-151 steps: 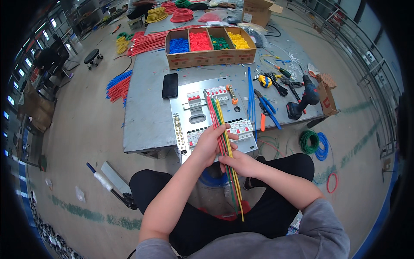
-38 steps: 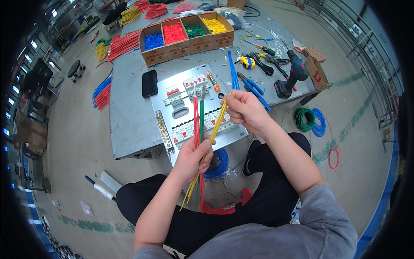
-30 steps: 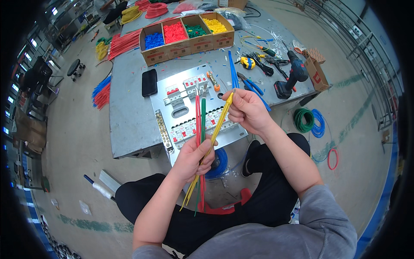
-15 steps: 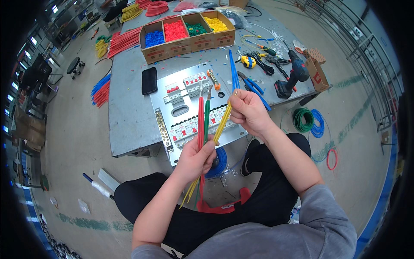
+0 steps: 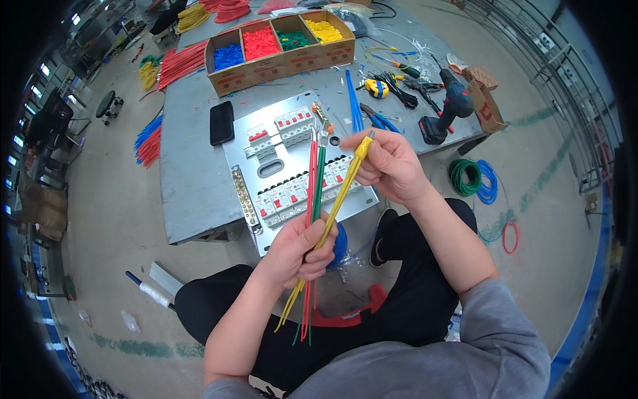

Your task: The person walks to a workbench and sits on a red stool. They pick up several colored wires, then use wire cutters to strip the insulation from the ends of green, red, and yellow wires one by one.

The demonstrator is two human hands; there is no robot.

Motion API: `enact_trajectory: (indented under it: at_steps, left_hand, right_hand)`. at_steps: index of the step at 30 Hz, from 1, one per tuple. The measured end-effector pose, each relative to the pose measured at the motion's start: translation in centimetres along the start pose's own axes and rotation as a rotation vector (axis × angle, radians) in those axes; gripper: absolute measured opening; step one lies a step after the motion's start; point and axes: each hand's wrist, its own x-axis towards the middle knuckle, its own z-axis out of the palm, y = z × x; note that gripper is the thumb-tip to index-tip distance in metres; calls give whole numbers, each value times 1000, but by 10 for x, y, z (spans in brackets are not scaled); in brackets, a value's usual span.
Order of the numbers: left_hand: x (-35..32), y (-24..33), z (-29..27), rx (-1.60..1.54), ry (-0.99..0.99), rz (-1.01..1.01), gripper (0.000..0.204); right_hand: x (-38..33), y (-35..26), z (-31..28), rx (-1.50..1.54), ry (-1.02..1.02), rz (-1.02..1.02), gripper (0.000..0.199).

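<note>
Left hand (image 5: 299, 253) is wrapped shut around a bunch of thin red wires (image 5: 311, 171), thin green wires (image 5: 320, 171) and thin yellow wires (image 5: 343, 190). Right hand (image 5: 397, 169) is half curled at the top of the yellow ones, can't tell if it's really gripping. They're all up above a silver metal panel (image 5: 240, 147) overhanging the grey metal surface (image 5: 189, 179).

Divided carton (image 5: 286, 68), 12 o'clock on the tabletop (image 5: 189, 173): dark print along front wall; too small to make out.
Small carton (image 5: 488, 112), 2 o'clock: pale mark on red patch; illegible.
Lower breaker row (image 5: 302, 193), near clock centre: tiny printing on pale faces; unreadable.
Upper breakers (image 5: 294, 126), between 11 and 12: likewise too small.
Legible wording: none.
</note>
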Motion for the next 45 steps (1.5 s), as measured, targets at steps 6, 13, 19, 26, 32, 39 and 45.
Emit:
enact_trajectory:
  at_steps: [6, 13, 19, 26, 32, 39, 45]
  left_hand:
    - [0, -6, 3, 3, 11, -17, 30]
    - [4, -9, 12, 366, 310, 182, 24]
    - [0, -5, 12, 240, 205, 58, 30]
    - [-6, -7, 5, -48, 19, -31, 28]
    - [-1, -1, 12, 281, 245, 84, 26]
    - [7, -14, 21, 595, 497, 243, 20]
    - [5, -15, 18, 655, 521, 247, 20]
  right_hand:
    - [-9, 6, -6, -93, 79, -28, 39]
    - [-13, -1, -2, -207, 189, 75, 38]
    - [-16, 6, -1, 71, -25, 50, 44]
    - [-16, 17, 1, 75, -90, 18, 39]
    - [-17, 13, 8, -37, 199, -17, 38]
    - [-12, 21, 12, 133, 352, 64, 26]
    - [-11, 17, 8, 46, 362, 209, 25]
